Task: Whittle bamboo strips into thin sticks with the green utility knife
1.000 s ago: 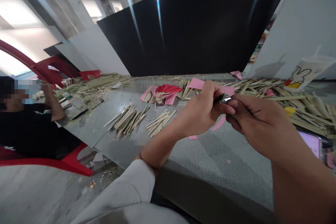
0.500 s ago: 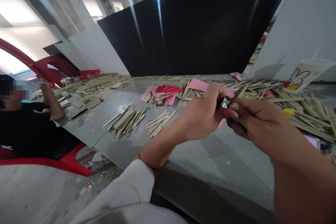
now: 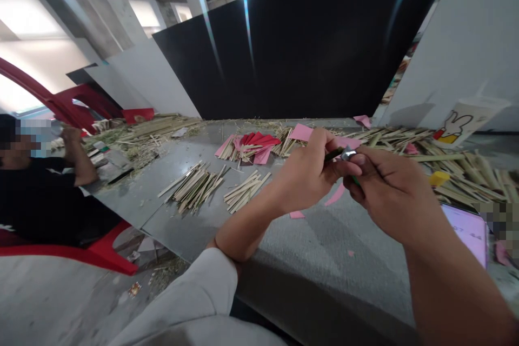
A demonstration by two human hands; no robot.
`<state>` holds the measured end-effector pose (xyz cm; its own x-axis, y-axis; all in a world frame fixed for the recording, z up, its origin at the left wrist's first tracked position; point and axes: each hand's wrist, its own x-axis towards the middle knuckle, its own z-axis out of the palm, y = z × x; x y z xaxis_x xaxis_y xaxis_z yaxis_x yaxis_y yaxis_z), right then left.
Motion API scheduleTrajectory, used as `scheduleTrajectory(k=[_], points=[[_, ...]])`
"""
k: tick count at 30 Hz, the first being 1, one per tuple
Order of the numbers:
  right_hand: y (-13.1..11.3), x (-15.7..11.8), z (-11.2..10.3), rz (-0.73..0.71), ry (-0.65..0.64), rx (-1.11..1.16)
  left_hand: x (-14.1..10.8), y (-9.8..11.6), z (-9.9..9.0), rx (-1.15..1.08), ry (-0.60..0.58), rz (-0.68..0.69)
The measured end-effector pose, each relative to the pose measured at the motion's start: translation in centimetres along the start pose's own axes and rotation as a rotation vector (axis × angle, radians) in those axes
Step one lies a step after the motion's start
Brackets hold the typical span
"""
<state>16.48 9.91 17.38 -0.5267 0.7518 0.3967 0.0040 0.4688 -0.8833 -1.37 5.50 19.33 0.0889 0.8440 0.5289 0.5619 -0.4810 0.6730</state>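
Note:
Over the grey table, my two hands meet at fingertip height. My left hand is closed in a pinch on a thin dark green strip, like a piece of plant stem. My right hand is closed around a small green-handled tool with a silvery metal tip; most of its body is hidden in the fingers. The metal tip is right by the strip's end. Below the hands lies a curved pink paper scrap, and a smaller pink scrap rests nearer the left forearm.
Cut pale sticks and a smaller stick pile lie left. Behind them is a red and pink paper bundle. At right are stalks, a yellow object, a phone and a cup. A person sits far left.
Both hands have shifted slightly left. The dark strip shows more clearly between them, and the pink scraps below and the phone have come further into view.

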Motion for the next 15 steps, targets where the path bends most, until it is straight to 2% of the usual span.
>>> scheduleTrajectory(k=[3, 7, 15], points=[[-0.5, -0.1, 0.2, 0.03, 0.025, 0.059, -0.1, 0.0, -0.1, -0.13, -0.026, -0.05], [-1.3, -0.2, 0.3, 0.143, -0.047, 0.206, -0.2, 0.4, -0.2, -0.227, -0.076, -0.081], [-1.1, 0.0, -0.5, 0.168, -0.082, 0.19, 0.0, 0.9, -0.6, -0.22, -0.139, -0.06]])
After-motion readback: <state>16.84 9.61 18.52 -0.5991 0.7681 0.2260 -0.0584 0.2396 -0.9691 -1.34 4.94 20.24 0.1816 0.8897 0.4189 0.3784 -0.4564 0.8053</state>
